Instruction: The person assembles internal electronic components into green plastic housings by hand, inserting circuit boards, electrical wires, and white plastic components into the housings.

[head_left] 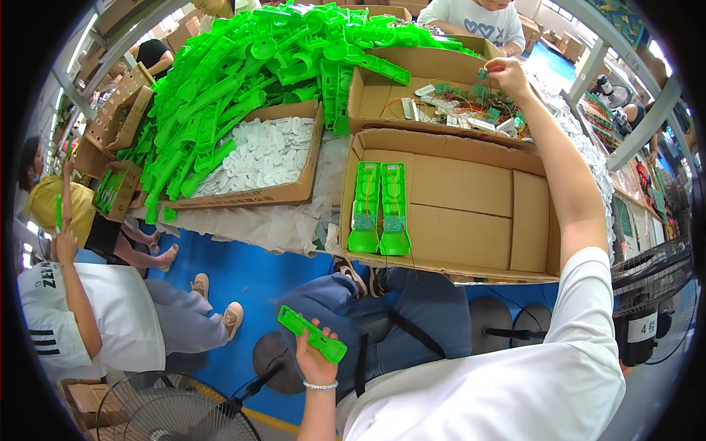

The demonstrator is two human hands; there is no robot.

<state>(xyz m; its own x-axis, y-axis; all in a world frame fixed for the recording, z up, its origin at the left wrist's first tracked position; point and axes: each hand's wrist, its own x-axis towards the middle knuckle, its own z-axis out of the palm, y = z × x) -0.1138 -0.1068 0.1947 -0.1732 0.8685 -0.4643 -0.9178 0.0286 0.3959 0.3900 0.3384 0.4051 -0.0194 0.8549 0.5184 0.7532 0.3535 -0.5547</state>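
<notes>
Your left hand (312, 360) is clamped round a green shell (323, 343), held above your lap, tilted with its far end to the left, well apart from the near table edge. Your right hand (509, 77) has its fingertips together on a small board (482, 73), above the right part of the far carton (434, 126). Beneath it lie loose boards, wires and white pieces (419, 110).

Your right forearm crosses the right edge of the near carton (460, 184). Inside, two wired shells (394, 209) lie side by side against the left wall; thin dark wires reach the near edge. The middle and right of that carton are open room.

To the left, a tray (254, 197) holds white parts (261, 151). The shell heap (250, 66) overlaps its left side, and one shell juts over the far carton's left edge. A fan (654, 309) stands near right, just beyond your sleeve.
</notes>
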